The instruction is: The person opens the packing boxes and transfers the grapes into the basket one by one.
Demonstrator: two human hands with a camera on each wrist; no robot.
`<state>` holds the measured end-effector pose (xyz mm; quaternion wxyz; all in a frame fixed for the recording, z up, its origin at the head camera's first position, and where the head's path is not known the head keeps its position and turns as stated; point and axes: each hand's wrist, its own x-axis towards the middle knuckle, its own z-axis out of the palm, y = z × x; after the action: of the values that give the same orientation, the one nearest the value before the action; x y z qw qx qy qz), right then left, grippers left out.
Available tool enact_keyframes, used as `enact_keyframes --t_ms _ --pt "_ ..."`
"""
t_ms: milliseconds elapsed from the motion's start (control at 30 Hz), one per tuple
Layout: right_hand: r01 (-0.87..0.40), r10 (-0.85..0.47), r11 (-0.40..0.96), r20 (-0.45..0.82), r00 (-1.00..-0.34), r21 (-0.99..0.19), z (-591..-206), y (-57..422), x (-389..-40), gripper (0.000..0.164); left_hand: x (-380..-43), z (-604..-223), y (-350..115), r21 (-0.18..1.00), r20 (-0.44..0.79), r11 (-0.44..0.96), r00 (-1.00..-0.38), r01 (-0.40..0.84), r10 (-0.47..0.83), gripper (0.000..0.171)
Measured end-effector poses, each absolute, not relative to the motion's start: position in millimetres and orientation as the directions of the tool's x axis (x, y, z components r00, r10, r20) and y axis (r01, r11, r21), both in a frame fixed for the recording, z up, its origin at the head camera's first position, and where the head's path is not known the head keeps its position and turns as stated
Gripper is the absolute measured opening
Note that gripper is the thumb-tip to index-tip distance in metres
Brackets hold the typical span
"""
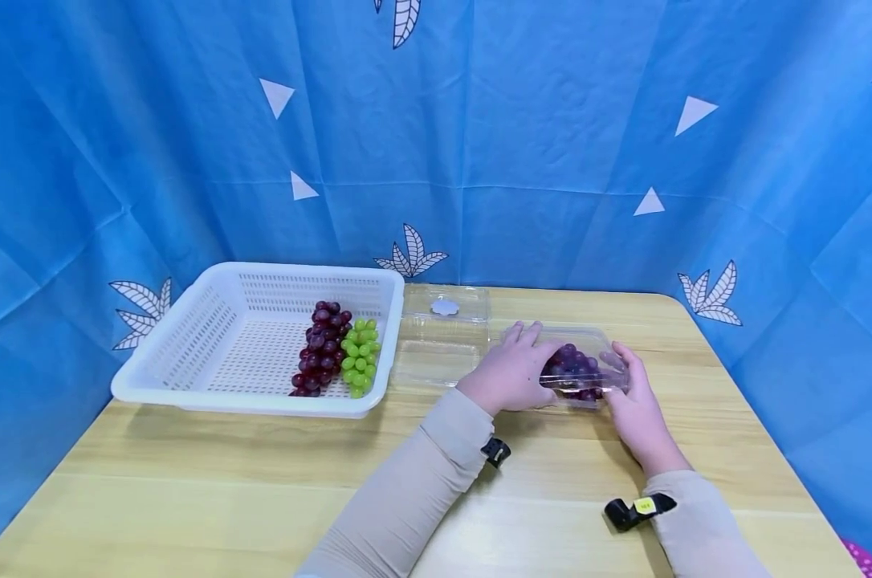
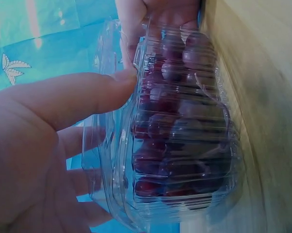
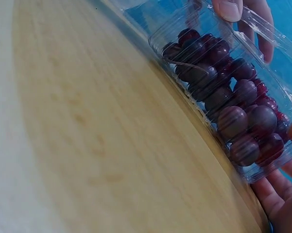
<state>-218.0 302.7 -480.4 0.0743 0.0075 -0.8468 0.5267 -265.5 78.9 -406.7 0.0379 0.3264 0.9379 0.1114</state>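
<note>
A clear plastic clamshell box (image 1: 573, 403) with dark red-purple grapes (image 1: 572, 371) inside sits at the table's right side. My left hand (image 1: 511, 371) grips its left part; in the left wrist view the thumb (image 2: 94, 94) presses near the rim and the fingers lie behind the clear lid (image 2: 102, 160). At the box's right end, my right hand (image 1: 640, 405) holds it between thumb and fingers, as the right wrist view shows with its fingers (image 3: 269, 196) by the corner. The lid is down over the grapes; whether it is latched cannot be told.
A white perforated basket (image 1: 212, 397) stands at the left, holding a red grape bunch (image 1: 322, 349) and a green grape bunch (image 1: 360, 357). Between basket and held box lies another clear clamshell (image 1: 436, 361), spread open, with a white label (image 1: 445, 307). A blue curtain (image 1: 537, 160) hangs behind.
</note>
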Motion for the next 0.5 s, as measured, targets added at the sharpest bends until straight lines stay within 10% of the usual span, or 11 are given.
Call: enact_keyframes --t_ms 500 --pt "-0.054 0.082 0.437 0.1 -0.992 -0.898 -478.5 303.5 -218.0 0.072 -266.5 -394.9 72.4 0.255 0.005 0.712 -0.737 0.654 0.675 0.068"
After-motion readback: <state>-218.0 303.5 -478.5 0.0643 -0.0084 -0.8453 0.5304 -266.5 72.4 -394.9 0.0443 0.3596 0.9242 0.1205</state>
